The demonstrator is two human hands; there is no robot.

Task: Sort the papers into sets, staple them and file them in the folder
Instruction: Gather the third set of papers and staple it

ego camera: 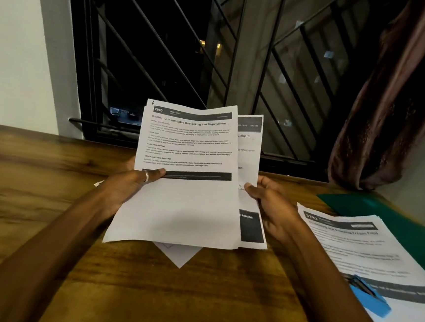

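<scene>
1. Head view: a printed sheet (184, 204) headed 2940 is held above the tabletop (194, 300) near its far edge, pinched at its left side by the left hand (132, 187), thumb on top.
2. A second sheet (251, 164) behind it is gripped at its right side by the right hand (274, 210).
3. At the right edge, a paper stack (367, 254) is seen partly over a green folder (382, 209), with a blue stapler (369, 296) laid on the stack.

Setting: room in a home, used as a desk area.
Surface: wooden table (37, 184) set against the wall.
Window: barred metal grille (178, 42), dark outside.
Drapery: brown curtain (404, 100) at the right.
Wall: plain white (16, 41).
</scene>
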